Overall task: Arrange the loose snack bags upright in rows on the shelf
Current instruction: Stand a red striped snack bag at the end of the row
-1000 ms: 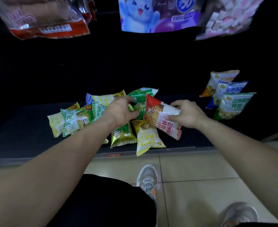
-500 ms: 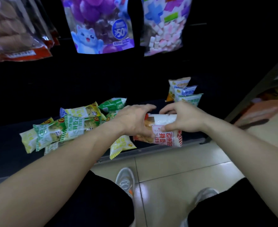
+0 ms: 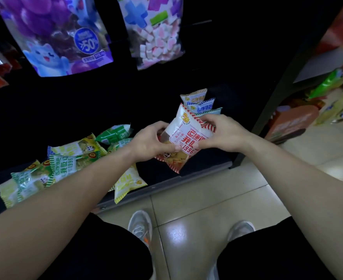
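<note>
Both hands hold a red-and-white snack bag [image 3: 183, 133] upright above the front of the dark bottom shelf [image 3: 205, 168]. My left hand [image 3: 150, 142] grips its left side and my right hand [image 3: 221, 132] grips its right side. Just behind it stand three small bags in a row [image 3: 197, 98], orange, blue and green, partly hidden by the held bag. A loose pile of green and yellow bags [image 3: 69, 154] lies flat on the shelf to the left, under my left forearm. One yellow bag [image 3: 127, 181] overhangs the shelf's front edge.
Large candy bags hang above: a purple one with a cartoon cat [image 3: 65, 37] and a clear one with pink and white cubes [image 3: 156, 33]. A black shelf post [image 3: 267, 110] stands at the right, with more goods [image 3: 291, 122] beyond. My shoes [image 3: 140, 225] rest on the tiled floor.
The red-and-white bag has been lifted out of the pile and turned upright, moving right toward the standing row. My left hand left the pile and joined the right hand on the bag.
</note>
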`<state>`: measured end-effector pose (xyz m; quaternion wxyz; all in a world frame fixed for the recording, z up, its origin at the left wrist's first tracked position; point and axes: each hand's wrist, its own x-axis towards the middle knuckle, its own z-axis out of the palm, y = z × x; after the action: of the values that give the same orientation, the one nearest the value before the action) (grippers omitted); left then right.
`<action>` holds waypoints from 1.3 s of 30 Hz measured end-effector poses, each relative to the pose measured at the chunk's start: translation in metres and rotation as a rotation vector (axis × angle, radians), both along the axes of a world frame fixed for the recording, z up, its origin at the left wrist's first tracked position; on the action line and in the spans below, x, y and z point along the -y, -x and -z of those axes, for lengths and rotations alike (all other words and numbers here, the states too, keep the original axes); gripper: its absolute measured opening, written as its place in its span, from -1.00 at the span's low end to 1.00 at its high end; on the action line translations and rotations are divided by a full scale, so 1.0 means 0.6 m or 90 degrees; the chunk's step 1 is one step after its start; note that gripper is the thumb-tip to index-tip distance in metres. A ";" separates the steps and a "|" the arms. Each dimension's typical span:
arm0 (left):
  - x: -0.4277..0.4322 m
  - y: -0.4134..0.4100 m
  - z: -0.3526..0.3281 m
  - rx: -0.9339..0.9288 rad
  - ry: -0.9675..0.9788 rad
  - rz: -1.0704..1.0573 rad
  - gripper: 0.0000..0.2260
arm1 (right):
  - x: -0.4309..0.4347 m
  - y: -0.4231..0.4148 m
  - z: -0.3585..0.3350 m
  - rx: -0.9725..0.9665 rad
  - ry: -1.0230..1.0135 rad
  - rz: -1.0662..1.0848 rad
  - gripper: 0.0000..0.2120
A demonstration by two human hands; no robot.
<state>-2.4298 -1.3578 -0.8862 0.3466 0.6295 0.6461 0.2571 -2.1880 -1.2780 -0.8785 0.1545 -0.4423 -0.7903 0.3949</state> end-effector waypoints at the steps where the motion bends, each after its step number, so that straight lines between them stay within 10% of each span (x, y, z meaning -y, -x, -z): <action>1: -0.004 -0.003 0.003 0.007 0.007 0.002 -0.43 | -0.006 0.000 0.000 0.004 -0.009 0.006 -0.37; 10: -0.028 -0.022 0.016 -0.043 -0.085 -0.008 -0.34 | -0.022 -0.002 0.002 0.224 -0.109 -0.030 -0.25; 22: -0.072 -0.076 0.049 -0.259 -0.027 0.032 -0.37 | -0.024 -0.023 0.013 0.203 -0.123 0.048 -0.12; 28: -0.135 -0.090 0.091 -0.309 0.017 -0.038 -0.36 | -0.051 -0.103 0.049 0.213 -0.026 0.141 -0.54; 39: -0.279 -0.193 0.215 -0.316 0.068 -0.085 -0.35 | -0.070 -0.161 0.134 0.329 0.037 0.118 -0.43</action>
<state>-2.3142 -1.1903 -1.0152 0.1924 0.6099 0.7644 0.0824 -2.0914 -1.2361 -0.9588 -0.0295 -0.6032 -0.7478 0.2759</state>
